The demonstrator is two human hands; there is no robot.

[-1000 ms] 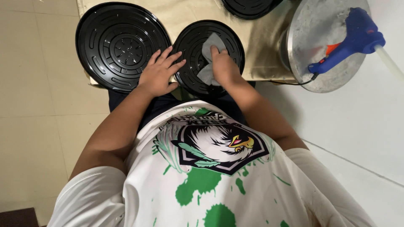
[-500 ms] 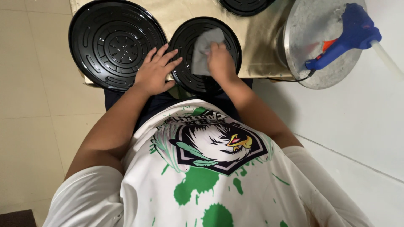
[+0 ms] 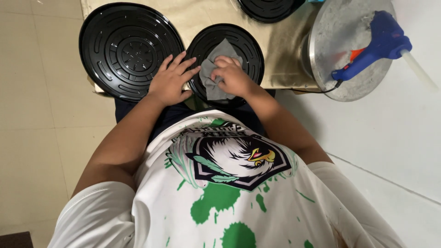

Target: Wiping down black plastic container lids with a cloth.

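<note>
A small round black plastic lid [image 3: 243, 46] lies on a tan cloth [image 3: 285, 41] in front of me. My right hand [image 3: 232, 76] presses a grey rag [image 3: 216, 59] onto the lid's middle, fingers curled over the rag. My left hand [image 3: 170, 82] rests flat on the lid's left rim with fingers spread, holding nothing. A larger round black lid [image 3: 131, 48] with raised rings lies just left of it, under the heel of my left hand.
A third black lid [image 3: 268, 8] shows at the top edge. To the right stands a round metal disc [image 3: 344, 41] with a blue glue gun [image 3: 374, 43] lying on it, cord trailing left. Beige floor tiles [image 3: 36, 115] spread to the left.
My right hand has slid the grey rag from the lid's upper middle down and left toward its centre. The left hand stays on the rim.
</note>
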